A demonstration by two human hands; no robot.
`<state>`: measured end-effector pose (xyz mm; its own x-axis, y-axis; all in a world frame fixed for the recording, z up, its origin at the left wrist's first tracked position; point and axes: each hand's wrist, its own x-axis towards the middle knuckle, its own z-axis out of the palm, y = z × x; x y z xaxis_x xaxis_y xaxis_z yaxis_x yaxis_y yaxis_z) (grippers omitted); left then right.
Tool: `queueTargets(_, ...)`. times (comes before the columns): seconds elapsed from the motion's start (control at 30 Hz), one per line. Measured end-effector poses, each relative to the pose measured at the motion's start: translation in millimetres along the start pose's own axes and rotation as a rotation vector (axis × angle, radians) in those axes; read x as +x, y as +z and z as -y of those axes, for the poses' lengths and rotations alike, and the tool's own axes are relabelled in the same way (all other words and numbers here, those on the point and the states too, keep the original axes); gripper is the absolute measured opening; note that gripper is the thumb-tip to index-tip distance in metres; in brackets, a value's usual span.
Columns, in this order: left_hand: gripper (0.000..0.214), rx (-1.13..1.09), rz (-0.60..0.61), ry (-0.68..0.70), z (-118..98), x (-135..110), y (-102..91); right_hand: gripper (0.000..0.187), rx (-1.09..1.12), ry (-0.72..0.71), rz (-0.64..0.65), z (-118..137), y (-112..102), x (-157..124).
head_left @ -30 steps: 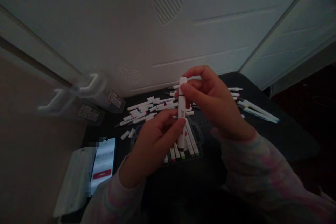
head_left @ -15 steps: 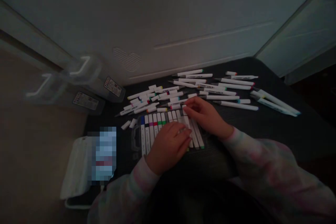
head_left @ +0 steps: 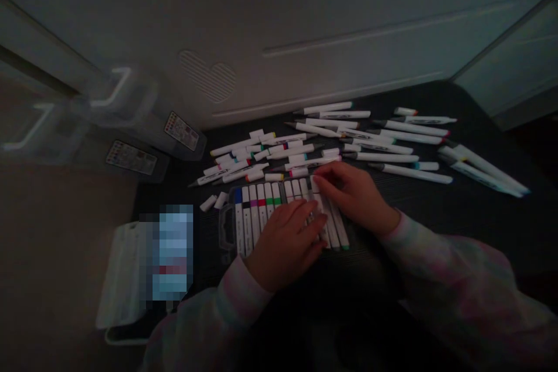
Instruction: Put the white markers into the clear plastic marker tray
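Observation:
A clear marker case (head_left: 226,226) lies on a dark mat (head_left: 475,215), with a row of white markers (head_left: 257,209) with coloured bands side by side in it. My left hand (head_left: 288,241) rests on the lower part of the row, fingers stretched flat over the markers. My right hand (head_left: 355,195) is curled over the right end of the row. Its fingertips pinch the top end of a white marker (head_left: 314,183) lying in the case.
Many loose white markers (head_left: 279,154) and caps lie scattered beyond the case, more markers (head_left: 392,139) to the right. A lit phone (head_left: 174,253) rests on a white object (head_left: 115,279) at left. Clear plastic cases (head_left: 131,110) lean against a white panelled wall (head_left: 305,40).
A second ago both hands held one white marker upright in the air. They have come down and the marker now lies in the case row. The view tilted downward.

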<state>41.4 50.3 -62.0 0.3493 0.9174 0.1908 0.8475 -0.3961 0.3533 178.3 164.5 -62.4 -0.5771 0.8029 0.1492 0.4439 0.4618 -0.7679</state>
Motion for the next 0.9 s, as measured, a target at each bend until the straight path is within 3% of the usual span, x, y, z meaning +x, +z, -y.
queueTargets(0.1, 0.031, -0.002, 0.054, -0.010, -1, 1, 1.4, 0.011, -0.136, -0.150, 0.037, 0, 0, 0)
queueTargets(0.2, 0.037, -0.013, 0.068, -0.015, -2, 1, 2.0, 0.013, -0.166, -0.186, 0.022, -1, -1, -1)
queueTargets(0.53, 0.045, -0.054, 0.078, -0.027, -1, -1, 0.8, 0.021, -0.036, 0.021, -0.083, -9, -7, -1)
queueTargets(0.73, 0.079, -0.063, 0.145, -0.040, -1, 0, -2.2, 0.021, 0.016, 0.094, -0.065, -8, -9, 0)
queueTargets(0.9, 0.064, -0.006, 0.150, -0.015, -1, -1, 0.2, 0.019, 0.017, 0.088, -0.041, -8, -11, 1)
